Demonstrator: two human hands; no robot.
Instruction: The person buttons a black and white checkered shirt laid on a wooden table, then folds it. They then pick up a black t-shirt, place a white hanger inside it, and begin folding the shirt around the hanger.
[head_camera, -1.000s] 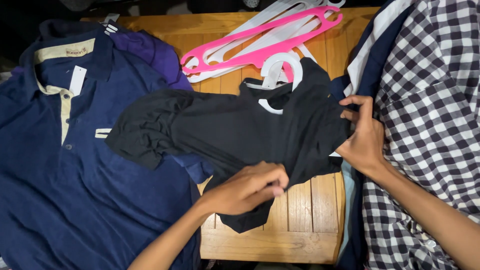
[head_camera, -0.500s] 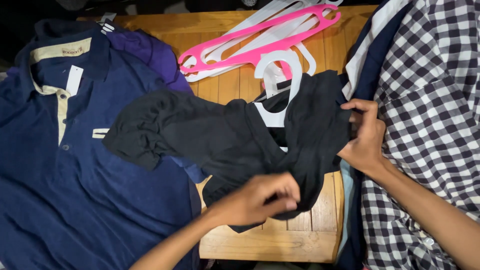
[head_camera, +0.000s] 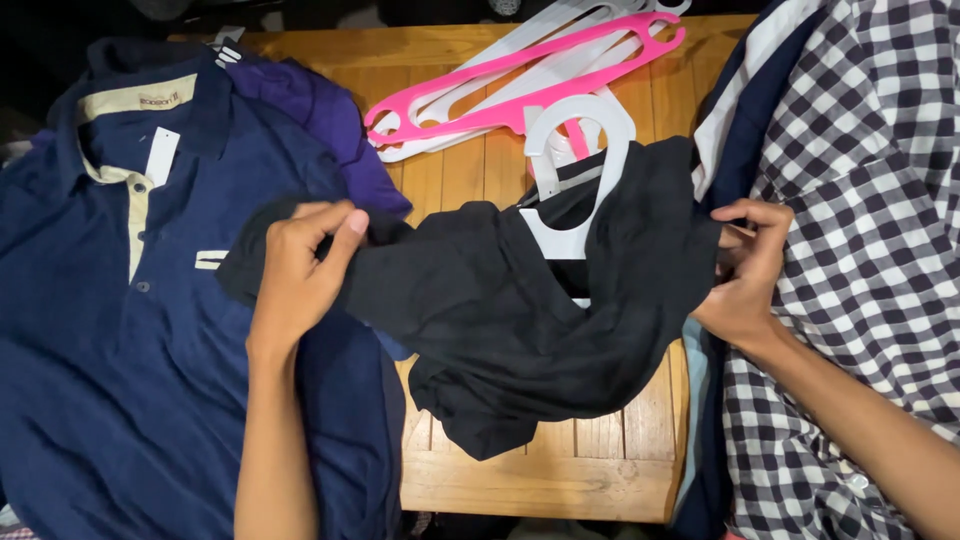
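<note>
Your left hand (head_camera: 300, 275) has left the lower middle of the black shirt (head_camera: 500, 320), where it pressed on the cloth a second ago, and now pinches the shirt's left end over the navy polo shirt (head_camera: 110, 400). The black shirt has been drawn out wider, its bottom edge hanging in a loose fold over the wooden table (head_camera: 540, 480). The white hanger (head_camera: 575, 170) inside its neck now shows more fully. Your right hand (head_camera: 745, 275) has slid slightly lower along the shirt's right edge.
</note>
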